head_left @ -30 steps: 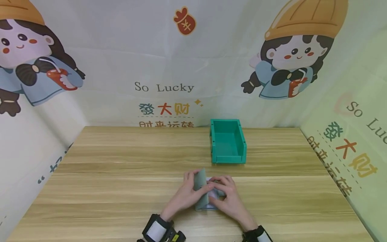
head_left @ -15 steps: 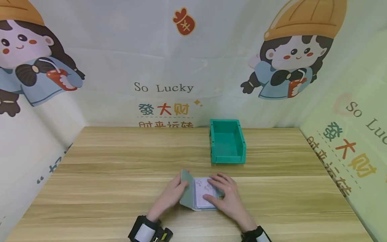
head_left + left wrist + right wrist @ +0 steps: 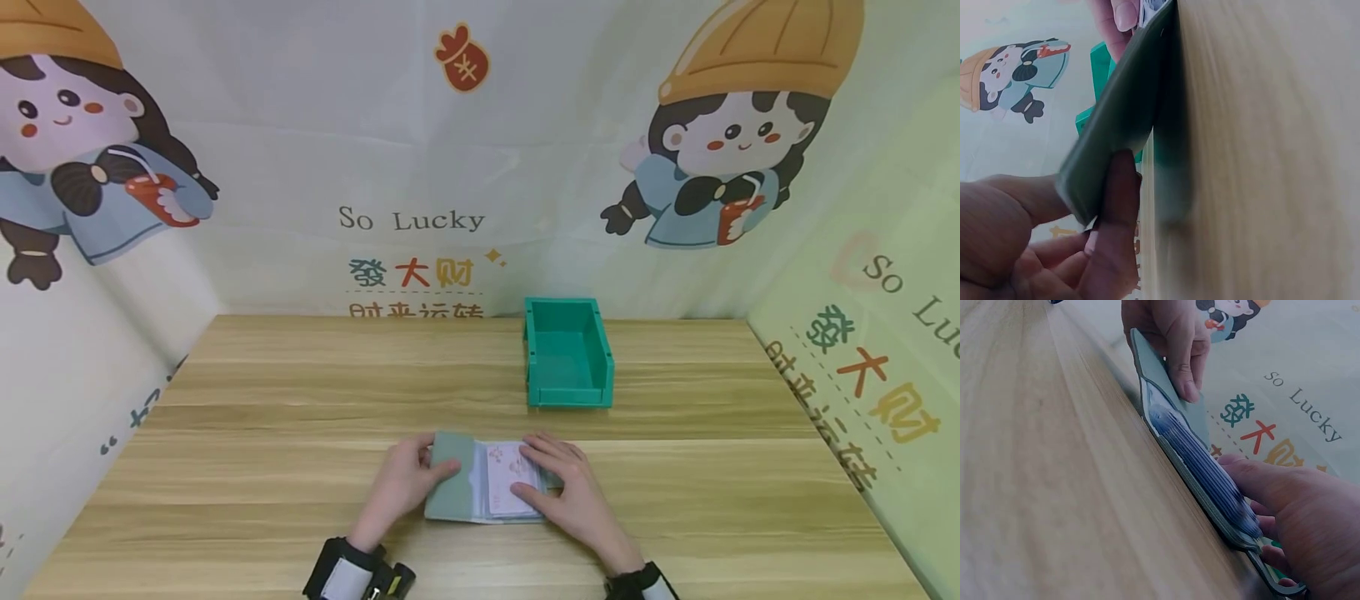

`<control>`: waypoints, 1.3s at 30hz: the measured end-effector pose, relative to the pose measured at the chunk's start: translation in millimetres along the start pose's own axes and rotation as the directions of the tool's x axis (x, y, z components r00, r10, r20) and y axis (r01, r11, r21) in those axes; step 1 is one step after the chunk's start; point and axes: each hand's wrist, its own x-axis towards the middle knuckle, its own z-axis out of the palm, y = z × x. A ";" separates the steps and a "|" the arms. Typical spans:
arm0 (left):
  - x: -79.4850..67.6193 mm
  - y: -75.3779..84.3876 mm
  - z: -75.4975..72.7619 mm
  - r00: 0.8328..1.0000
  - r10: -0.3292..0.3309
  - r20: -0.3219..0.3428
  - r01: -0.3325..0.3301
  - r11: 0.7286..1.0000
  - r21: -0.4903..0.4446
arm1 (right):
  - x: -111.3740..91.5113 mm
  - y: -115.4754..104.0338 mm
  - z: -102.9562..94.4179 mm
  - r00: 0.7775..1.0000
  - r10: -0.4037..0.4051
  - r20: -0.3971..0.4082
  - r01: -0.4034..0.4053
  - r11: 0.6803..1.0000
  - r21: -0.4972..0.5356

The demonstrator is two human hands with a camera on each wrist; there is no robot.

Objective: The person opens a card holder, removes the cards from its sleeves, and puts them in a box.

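Observation:
A pale green card holder (image 3: 452, 493) lies spread on the table in the head view, its left cover turned out. Clear sleeves with a pink-white printed page (image 3: 504, 477) show on its right half. My left hand (image 3: 396, 485) pinches the left cover, thumb on the inner face and fingers underneath; the left wrist view shows this cover (image 3: 1119, 119) raised at a slant off the wood. On the other side, my right hand (image 3: 573, 496) holds the right part, thumb on the page. Seen edge-on in the right wrist view, the sleeves (image 3: 1204, 465) form a thick ribbed stack.
A green plastic bin (image 3: 570, 396) stands at the back of the wooden table (image 3: 300, 400), right of centre, beyond the card holder. A printed cloth (image 3: 547, 167) hangs behind the table and along both sides.
My left hand has swung the cover from upright over to the left, exposing the printed page. My right hand stays on the right half, nearly in place.

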 end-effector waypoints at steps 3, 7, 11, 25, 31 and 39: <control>-0.6 0.8 0.7 1.000 0.004 -0.028 -0.003 0.998 0.060 | -0.5 0.4 -0.1 1.000 -0.004 0.006 0.004 1.000 0.001; -1.6 3.2 2.6 0.998 0.004 -0.055 0.003 0.992 0.130 | -1.0 0.8 0.4 1.000 -0.015 0.009 0.015 1.000 -0.001; -4.0 7.1 5.3 0.997 0.016 -0.076 0.001 0.976 0.216 | -1.5 0.6 0.8 1.000 -0.022 0.003 0.022 1.000 -0.001; -16.8 17.9 25.5 0.970 0.238 0.048 -0.242 0.930 0.276 | -2.3 -1.9 2.5 0.999 -0.035 -0.019 0.035 0.999 -0.007; -17.9 20.6 33.4 0.974 0.219 0.062 -0.228 0.933 0.279 | -1.4 -3.3 2.9 0.999 -0.037 -0.022 0.037 0.999 -0.012; -16.0 21.0 36.4 0.981 0.187 0.055 -0.195 0.959 0.207 | -0.3 -3.1 1.8 1.000 -0.014 0.003 0.014 1.000 -0.007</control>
